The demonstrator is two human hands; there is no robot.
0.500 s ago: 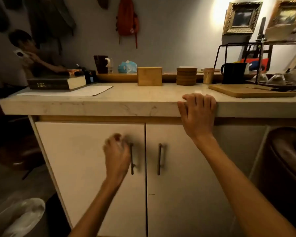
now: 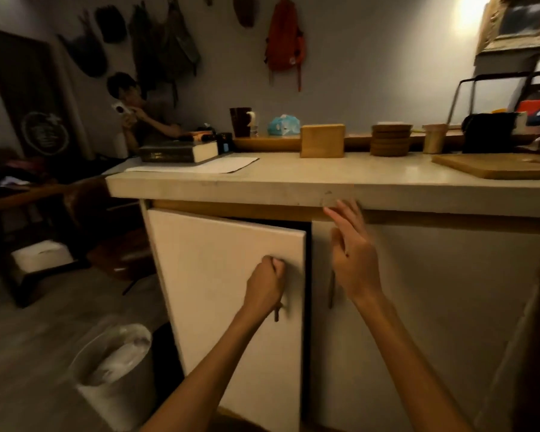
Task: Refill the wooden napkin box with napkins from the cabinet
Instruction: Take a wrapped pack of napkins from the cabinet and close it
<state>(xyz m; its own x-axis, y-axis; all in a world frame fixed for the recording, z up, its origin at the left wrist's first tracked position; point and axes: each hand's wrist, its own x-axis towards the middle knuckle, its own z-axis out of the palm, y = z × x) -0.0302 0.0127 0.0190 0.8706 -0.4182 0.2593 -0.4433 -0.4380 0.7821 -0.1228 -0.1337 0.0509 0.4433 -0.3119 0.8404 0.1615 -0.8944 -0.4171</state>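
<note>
Below the countertop (image 2: 293, 188), we find the left cabinet door (image 2: 225, 294) now swung ajar; half a second ago it was shut. Our left hand (image 2: 267, 286) clamps its handle; our right hand (image 2: 351, 263), off the counter edge, hovers with fingers spread. The wooden napkin box (image 2: 322, 140) waits on top, napkins unseen.

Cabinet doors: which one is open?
The left door is open, swung out with a dark gap beside it; the left hand grips its handle. The right door sits flat and shut.

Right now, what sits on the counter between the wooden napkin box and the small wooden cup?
In the head view, a stack of round wooden coasters stands between the wooden napkin box and the small wooden cup.
</note>
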